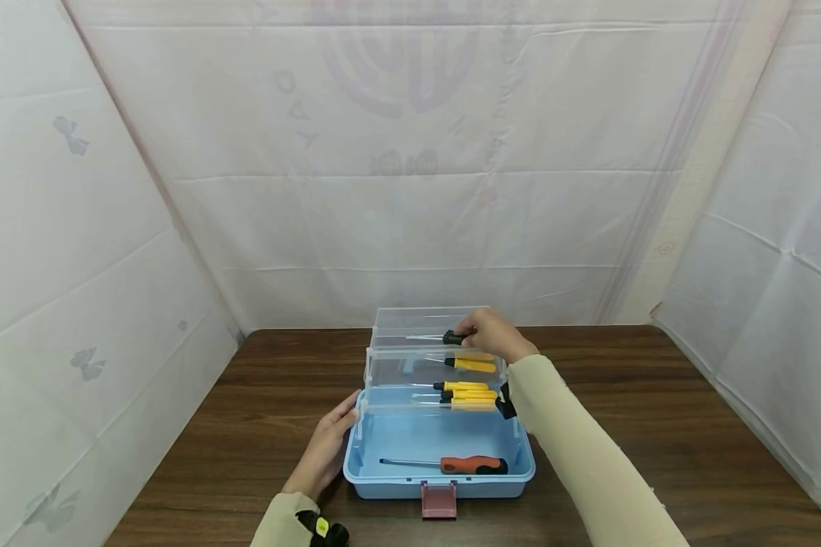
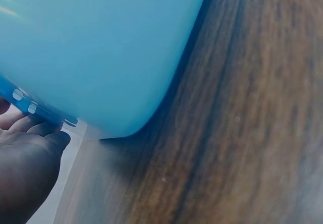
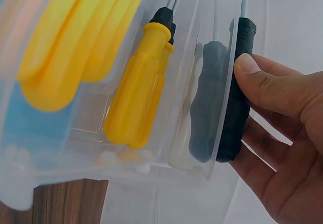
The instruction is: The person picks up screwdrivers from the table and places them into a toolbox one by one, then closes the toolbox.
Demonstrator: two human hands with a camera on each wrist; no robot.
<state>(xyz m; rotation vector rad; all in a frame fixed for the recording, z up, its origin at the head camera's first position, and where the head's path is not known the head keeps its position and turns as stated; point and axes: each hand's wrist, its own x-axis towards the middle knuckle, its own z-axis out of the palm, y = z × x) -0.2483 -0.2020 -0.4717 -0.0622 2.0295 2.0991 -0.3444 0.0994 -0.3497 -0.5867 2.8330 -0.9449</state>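
Observation:
A light blue toolbox point(image 1: 438, 433) stands with its clear tiered trays point(image 1: 400, 372) raised behind it. My right hand point(image 1: 496, 334) pinches the handle of a black-handled screwdriver point(image 1: 454, 337) at the top tray, thumb against fingers in the right wrist view. Beside that handle, a second dark handle shape point(image 3: 207, 103) shows through clear plastic; whether it is a reflection I cannot tell. Yellow-handled screwdrivers point(image 1: 474, 365) lie in the lower trays. An orange-and-black screwdriver point(image 1: 474, 465) lies on the box floor. My left hand point(image 1: 324, 444) holds the box's rim at its left rear side.
A dark wooden table point(image 1: 267, 425) bears the box. Pale sheeting point(image 1: 410, 228) hangs behind it and along both sides. The box's reddish latch point(image 1: 439, 501) hangs at the front, near my edge of the table.

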